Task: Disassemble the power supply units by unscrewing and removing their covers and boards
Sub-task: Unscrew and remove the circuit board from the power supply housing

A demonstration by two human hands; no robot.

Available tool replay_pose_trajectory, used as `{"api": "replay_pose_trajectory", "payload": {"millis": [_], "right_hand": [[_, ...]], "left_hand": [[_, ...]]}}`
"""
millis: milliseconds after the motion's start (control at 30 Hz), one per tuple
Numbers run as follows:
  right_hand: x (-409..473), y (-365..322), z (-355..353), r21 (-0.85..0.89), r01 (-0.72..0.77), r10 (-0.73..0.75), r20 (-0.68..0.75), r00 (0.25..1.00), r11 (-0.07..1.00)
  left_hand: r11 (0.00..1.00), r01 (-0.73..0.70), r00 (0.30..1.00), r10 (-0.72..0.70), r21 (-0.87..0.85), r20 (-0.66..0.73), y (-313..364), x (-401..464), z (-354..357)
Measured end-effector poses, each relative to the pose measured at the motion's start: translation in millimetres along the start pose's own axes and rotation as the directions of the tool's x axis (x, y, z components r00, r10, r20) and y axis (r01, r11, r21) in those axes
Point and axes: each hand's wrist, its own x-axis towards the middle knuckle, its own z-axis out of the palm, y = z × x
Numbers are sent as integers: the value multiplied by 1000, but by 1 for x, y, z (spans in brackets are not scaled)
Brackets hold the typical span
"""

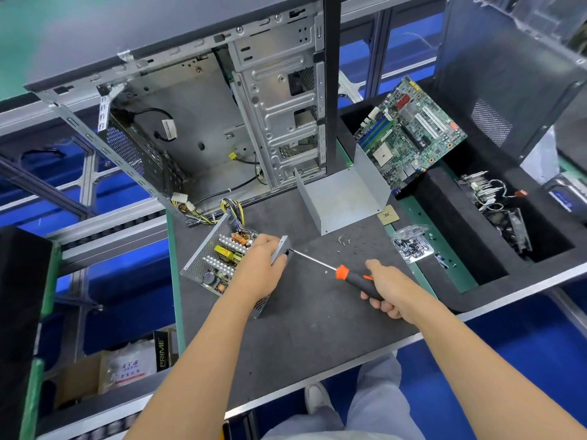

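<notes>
Head view: grey U-shaped sheet-metal cover already off, lying at one o'clock of the open perforated-steel power supply unit. Left hand grips its casing; right hand holds the orange-and-black screwdriver at a side screw. Board not yet out.

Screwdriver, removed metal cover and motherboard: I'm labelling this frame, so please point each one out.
screwdriver [355, 279], head view, on the black handle below the orange collar
metal cover [343, 198], head view, on its flat inner face
motherboard [409, 131], head view, mid-board

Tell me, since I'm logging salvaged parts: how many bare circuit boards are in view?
2: the green motherboard lying in the black foam tray at right, and the power supply board inside its open housing under the left hand. Others may be hidden.
</notes>
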Motion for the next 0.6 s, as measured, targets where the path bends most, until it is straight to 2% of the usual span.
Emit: {"api": "replay_pose_trajectory", "payload": {"millis": [100, 200, 233, 300, 333, 367, 433, 467, 533, 600], "right_hand": [[2, 5, 5, 58, 157, -149, -125, 981, 986], [-3, 14, 7, 287, 356, -282, -270, 921, 889], [-6, 15, 7, 404, 368, -281, -258, 924, 838], [-14, 12, 3, 610, 230, -231, -78, 970, 758], [-17, 11, 2, 604, 138, -187, 18, 982, 785], [-18, 10, 1, 520, 82, -135, 66, 989, 850], [-16, 11, 0, 337, 112, -117, -5, 993, 935], [-14, 13, 0, 321, 182, -172, -60, 983, 929], [-11, 18, 0, 427, 312, -291, -115, 950, 849], [-14, 19, -2, 586, 300, -310, -85, 947, 753]], "left_hand": [[1000, -2, 1000, 2, 2, -1, -1, 1, 0], [1000, 8, 1000, -8, 13, -1, -1, 1, 0], [1000, 10, 1000, -10, 19, 2, -1, 1, 1], [1000, 14, 1000, -14, 21, 6, -1, 2, 1], [1000, 15, 1000, -15, 21, 8, -1, 2, 1], [1000, 14, 1000, -15, 24, 9, 0, 2, 1], [999, 14, 1000, -14, 38, 13, -1, 3, 1], [999, 13, 1000, -14, 47, 16, -1, 3, 1], [998, 13, 1000, -14, 59, 19, 0, 2, 1], [997, 9, 1000, -11, 70, 20, 2, 2, 1]]}}
